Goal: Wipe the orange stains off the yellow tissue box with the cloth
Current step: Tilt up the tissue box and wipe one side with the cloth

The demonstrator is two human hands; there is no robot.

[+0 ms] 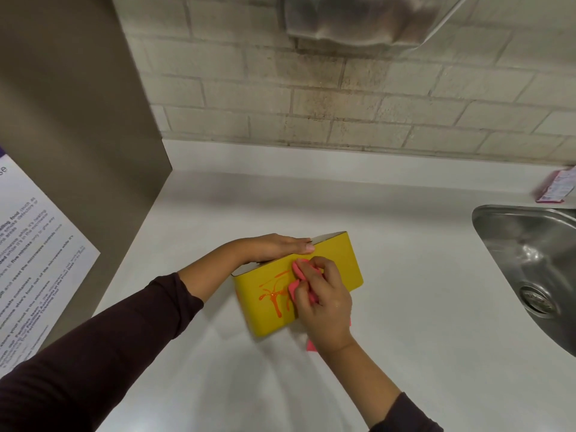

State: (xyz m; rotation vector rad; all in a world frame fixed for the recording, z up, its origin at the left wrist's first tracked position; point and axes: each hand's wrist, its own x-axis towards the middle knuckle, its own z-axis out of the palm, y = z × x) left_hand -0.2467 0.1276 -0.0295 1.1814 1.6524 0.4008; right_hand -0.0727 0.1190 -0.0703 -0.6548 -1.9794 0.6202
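On the white worktop, left of the steel sink and well apart from it, the yellow tissue box is found lying with one broad face turned up. Orange stains are noted on the left half of that face, as streaks and drips. The left hand is laid flat along the far upper edge of the box, its fingers straight and released, with nothing grasped. The right hand is set on the middle of the face, its fingers curled round a pink cloth, which is pressed against the box just beside the stains. A corner of the cloth is seen below the wrist. Dark sleeves are worn on both arms. A pink packet is recorded at the back of the worktop beyond the sink, against the tiled wall. A printed notice is fixed to the panel at left.
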